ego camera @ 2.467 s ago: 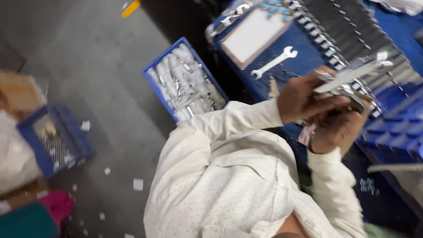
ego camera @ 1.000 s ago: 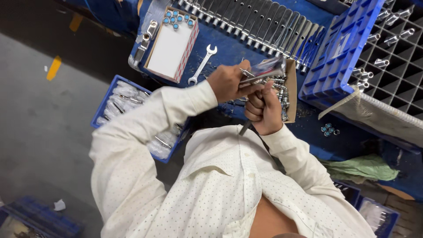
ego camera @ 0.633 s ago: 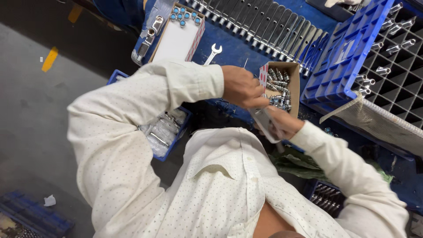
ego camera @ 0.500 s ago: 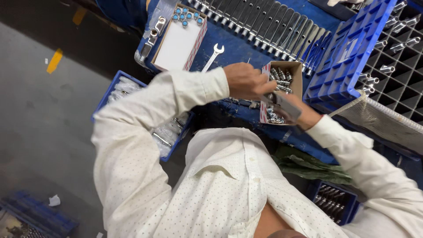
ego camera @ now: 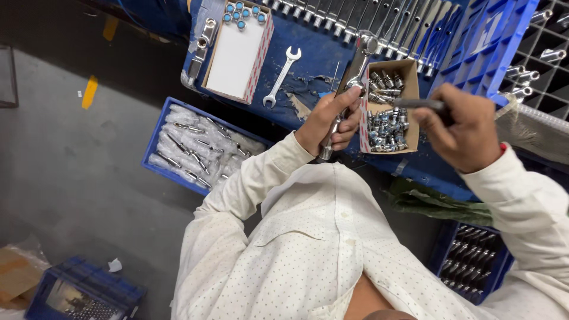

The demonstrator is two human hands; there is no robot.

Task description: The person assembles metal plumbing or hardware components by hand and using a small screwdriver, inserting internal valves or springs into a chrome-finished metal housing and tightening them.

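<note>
My left hand (ego camera: 329,117) grips a chrome ratchet wrench (ego camera: 351,83), its head pointing up over the blue bench (ego camera: 320,56). My right hand (ego camera: 462,125) holds a dark slim rod-like tool (ego camera: 415,104) with its tip over a small cardboard box (ego camera: 409,89) full of shiny metal sockets (ego camera: 384,121). The box sits between my two hands on the bench.
A loose open-ended spanner (ego camera: 282,76) and a white-topped box (ego camera: 237,50) lie on the bench. A row of wrenches (ego camera: 379,15) hangs behind. A blue compartment tray (ego camera: 504,41) stands at right. Blue crates of bagged parts (ego camera: 198,148) sit on the floor.
My hands have drawn apart: the left now holds the ratchet upright at the box's left side, and the right has moved out to the right with the dark tool.
</note>
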